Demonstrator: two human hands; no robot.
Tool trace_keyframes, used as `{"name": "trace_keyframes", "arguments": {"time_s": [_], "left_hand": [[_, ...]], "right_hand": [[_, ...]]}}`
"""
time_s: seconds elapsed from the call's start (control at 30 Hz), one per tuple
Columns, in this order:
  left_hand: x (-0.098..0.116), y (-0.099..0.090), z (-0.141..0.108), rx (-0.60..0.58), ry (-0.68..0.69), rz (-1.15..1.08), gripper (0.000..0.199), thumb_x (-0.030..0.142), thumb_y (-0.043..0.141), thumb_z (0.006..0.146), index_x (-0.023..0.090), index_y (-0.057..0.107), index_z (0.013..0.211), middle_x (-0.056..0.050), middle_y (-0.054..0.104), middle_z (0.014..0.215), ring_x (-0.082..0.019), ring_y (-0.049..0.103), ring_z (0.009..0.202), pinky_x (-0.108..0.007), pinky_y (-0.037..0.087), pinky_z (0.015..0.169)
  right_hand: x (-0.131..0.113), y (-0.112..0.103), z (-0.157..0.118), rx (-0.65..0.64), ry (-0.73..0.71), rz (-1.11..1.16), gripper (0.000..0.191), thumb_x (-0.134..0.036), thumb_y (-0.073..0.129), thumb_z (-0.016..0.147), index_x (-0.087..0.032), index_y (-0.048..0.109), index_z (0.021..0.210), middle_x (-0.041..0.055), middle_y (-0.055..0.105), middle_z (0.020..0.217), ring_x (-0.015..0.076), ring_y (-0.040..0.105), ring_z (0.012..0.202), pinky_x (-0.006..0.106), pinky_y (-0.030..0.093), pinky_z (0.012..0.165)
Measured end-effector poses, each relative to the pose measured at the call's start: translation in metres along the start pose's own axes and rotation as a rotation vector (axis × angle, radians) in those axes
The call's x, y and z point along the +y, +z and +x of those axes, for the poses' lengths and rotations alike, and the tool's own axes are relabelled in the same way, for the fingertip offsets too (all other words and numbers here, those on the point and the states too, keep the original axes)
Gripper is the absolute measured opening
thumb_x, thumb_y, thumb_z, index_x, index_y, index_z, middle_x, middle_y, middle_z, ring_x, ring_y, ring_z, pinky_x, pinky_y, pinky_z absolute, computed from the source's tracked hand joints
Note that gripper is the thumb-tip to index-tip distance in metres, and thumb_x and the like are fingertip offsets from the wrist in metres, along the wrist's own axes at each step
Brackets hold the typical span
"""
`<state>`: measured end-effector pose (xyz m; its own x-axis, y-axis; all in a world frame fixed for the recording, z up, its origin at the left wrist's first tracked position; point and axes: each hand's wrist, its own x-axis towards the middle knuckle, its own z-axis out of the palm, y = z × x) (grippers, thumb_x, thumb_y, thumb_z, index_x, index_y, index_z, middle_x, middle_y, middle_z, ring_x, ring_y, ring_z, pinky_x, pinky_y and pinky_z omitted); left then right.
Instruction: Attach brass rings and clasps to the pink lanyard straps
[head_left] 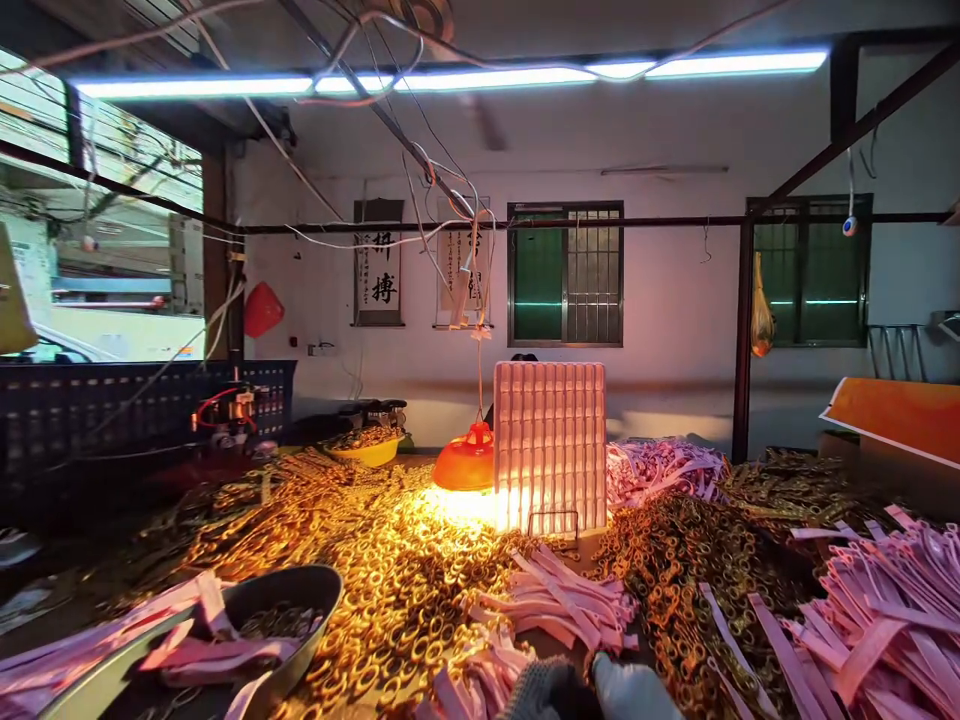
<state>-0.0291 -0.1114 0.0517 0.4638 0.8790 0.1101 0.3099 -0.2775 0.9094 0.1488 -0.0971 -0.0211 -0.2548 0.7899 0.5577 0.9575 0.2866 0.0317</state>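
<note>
Two gloved hands show at the bottom edge, close together. My left hand [551, 688] wears a grey knit glove with dark fingers. Beside it on the right, my right hand [631, 688] is in a pale glove. Their fingers are partly cut off by the frame, and whatever they hold is hidden. Just behind them lies a pile of pink straps [566, 600]; more pink straps [480, 675] lie left of my left hand. Gold rings and chain pieces [405, 590] cover the table around them.
An orange lamp [465, 462] glows over the metal heap, beside an upright ribbed pink panel [550, 445] in a wire stand. A dark pan [330, 610] with straps stands at front left, a yellow bowl [371, 453] behind. Many pink straps [892, 610] lie at right.
</note>
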Motion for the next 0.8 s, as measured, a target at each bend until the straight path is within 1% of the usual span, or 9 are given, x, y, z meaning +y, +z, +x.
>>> {"name": "trace_keyframes", "arguments": {"time_s": [0.07, 0.13, 0.17, 0.23, 0.33, 0.43, 0.53, 0.67, 0.8], "left_hand": [[0.002, 0.007, 0.0, -0.007, 0.054, 0.072, 0.019, 0.03, 0.061, 0.097, 0.013, 0.069, 0.098, -0.005, 0.07, 0.095, -0.017, 0.066, 0.082, -0.033, 0.057, 0.076], [0.005, 0.01, 0.003, -0.021, 0.115, 0.161, 0.023, 0.017, 0.055, 0.094, 0.012, 0.068, 0.075, -0.004, 0.068, 0.074, -0.016, 0.063, 0.071, -0.029, 0.052, 0.071], [0.007, 0.009, 0.007, -0.037, 0.124, 0.18, 0.024, 0.013, 0.054, 0.091, 0.013, 0.068, 0.071, -0.003, 0.067, 0.07, -0.015, 0.062, 0.07, -0.028, 0.05, 0.07], [0.01, -0.001, 0.017, -0.098, 0.138, 0.218, 0.015, 0.013, 0.062, 0.084, 0.014, 0.069, 0.071, -0.002, 0.069, 0.071, -0.015, 0.062, 0.069, -0.026, 0.049, 0.068], [0.012, -0.036, 0.038, -0.132, 0.13, 0.299, 0.01, 0.027, 0.072, 0.081, 0.017, 0.072, 0.077, -0.001, 0.072, 0.074, -0.016, 0.062, 0.072, -0.025, 0.049, 0.069], [0.009, -0.084, 0.055, -0.117, 0.122, 0.421, 0.015, 0.034, 0.071, 0.083, 0.02, 0.073, 0.083, -0.002, 0.074, 0.08, -0.018, 0.065, 0.079, -0.027, 0.05, 0.074], [0.0, -0.125, 0.059, -0.088, 0.097, 0.553, 0.018, 0.037, 0.068, 0.085, 0.021, 0.075, 0.088, -0.004, 0.076, 0.088, -0.021, 0.067, 0.085, -0.03, 0.051, 0.078], [-0.022, -0.154, 0.051, -0.027, 0.022, 0.702, 0.029, 0.04, 0.066, 0.086, 0.023, 0.076, 0.106, -0.006, 0.079, 0.103, -0.022, 0.07, 0.093, -0.031, 0.051, 0.082], [-0.054, -0.178, 0.063, 0.12, -0.171, 0.818, 0.024, 0.034, 0.061, 0.09, 0.018, 0.077, 0.098, -0.007, 0.078, 0.09, -0.023, 0.07, 0.085, -0.031, 0.052, 0.075]], "right_hand": [[-0.004, -0.014, -0.007, -0.002, -0.05, 0.008, 0.018, -0.004, 0.059, 0.08, -0.021, 0.065, 0.086, 0.0039, 0.071, 0.065, 0.0203, 0.07, 0.055, 0.023, 0.031, 0.046], [-0.007, -0.038, -0.011, -0.003, -0.076, 0.049, 0.013, -0.008, 0.057, 0.084, -0.019, 0.063, 0.087, 0.006, 0.072, 0.071, 0.0209, 0.071, 0.062, 0.026, 0.031, 0.05], [-0.008, -0.052, -0.011, -0.022, -0.083, 0.065, 0.012, -0.009, 0.056, 0.086, -0.019, 0.061, 0.085, 0.0061, 0.072, 0.071, 0.0201, 0.071, 0.063, 0.026, 0.03, 0.052], [-0.006, -0.076, -0.007, -0.073, -0.072, 0.049, 0.007, -0.013, 0.057, 0.089, -0.017, 0.061, 0.086, 0.0065, 0.071, 0.069, 0.0195, 0.069, 0.06, 0.028, 0.028, 0.052], [0.007, -0.094, -0.001, -0.135, -0.017, 0.037, 0.013, -0.026, 0.06, 0.092, -0.015, 0.064, 0.096, 0.0092, 0.072, 0.071, 0.0233, 0.071, 0.065, 0.028, 0.032, 0.054], [0.024, -0.095, -0.013, -0.17, 0.113, 0.063, 0.026, -0.029, 0.058, 0.093, -0.013, 0.066, 0.113, 0.011, 0.075, 0.078, 0.0265, 0.073, 0.073, 0.029, 0.044, 0.061], [0.035, -0.092, -0.038, -0.2, 0.111, 0.133, 0.035, -0.018, 0.053, 0.09, -0.014, 0.067, 0.121, 0.0144, 0.076, 0.1, 0.027, 0.073, 0.094, 0.032, 0.055, 0.081], [0.036, -0.088, -0.057, -0.175, 0.043, 0.229, 0.048, -0.008, 0.045, 0.085, -0.016, 0.068, 0.126, 0.0146, 0.071, 0.12, 0.0269, 0.066, 0.115, 0.042, 0.051, 0.104], [0.019, -0.069, -0.052, -0.085, 0.048, 0.401, 0.046, -0.018, 0.048, 0.091, -0.017, 0.062, 0.136, 0.0147, 0.065, 0.131, 0.0278, 0.061, 0.12, 0.046, 0.052, 0.106]]}}
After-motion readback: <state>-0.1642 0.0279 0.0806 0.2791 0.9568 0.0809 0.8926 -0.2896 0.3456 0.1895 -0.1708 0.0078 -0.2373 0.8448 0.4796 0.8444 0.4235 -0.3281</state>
